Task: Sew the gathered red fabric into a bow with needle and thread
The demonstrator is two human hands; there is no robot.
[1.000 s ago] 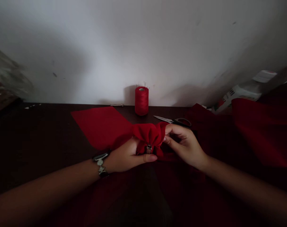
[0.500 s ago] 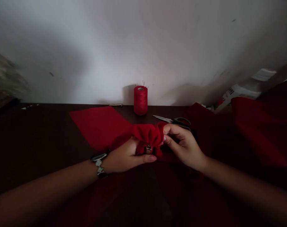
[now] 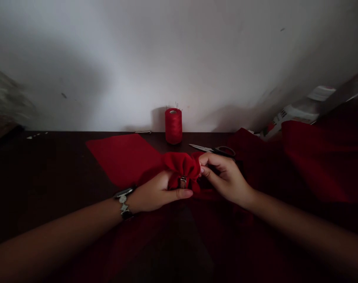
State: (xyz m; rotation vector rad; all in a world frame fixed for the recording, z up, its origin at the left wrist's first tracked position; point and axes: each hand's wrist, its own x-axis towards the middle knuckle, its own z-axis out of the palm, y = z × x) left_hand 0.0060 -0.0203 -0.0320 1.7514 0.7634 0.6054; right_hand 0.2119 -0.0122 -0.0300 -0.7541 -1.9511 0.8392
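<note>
Gathered red fabric (image 3: 181, 164) is bunched into folds between my two hands. My left hand (image 3: 159, 192) is closed around its lower left side, thumb stretched along the front; a ring shows on a finger beneath the folds. My right hand (image 3: 226, 179) pinches the fabric's right edge between thumb and fingertips. Whether a needle sits in that pinch is too dark to tell. Just behind my right hand lie scissors (image 3: 215, 149) with dark handles. A flat red fabric piece (image 3: 124, 157) rests on the table left of the bunch.
A red thread spool (image 3: 173, 127) with needles stuck in its top stands against the wall. A small metal item (image 3: 143, 132) lies left of it. More red fabric (image 3: 323, 161) is heaped at right, before a white-capped bottle (image 3: 299, 114). A plastic-wrapped item (image 3: 8, 94) sits far left.
The view has shifted slightly, so most things appear a little further left. Both hands keep their hold on the gathered fabric, with hardly any change in finger position.
</note>
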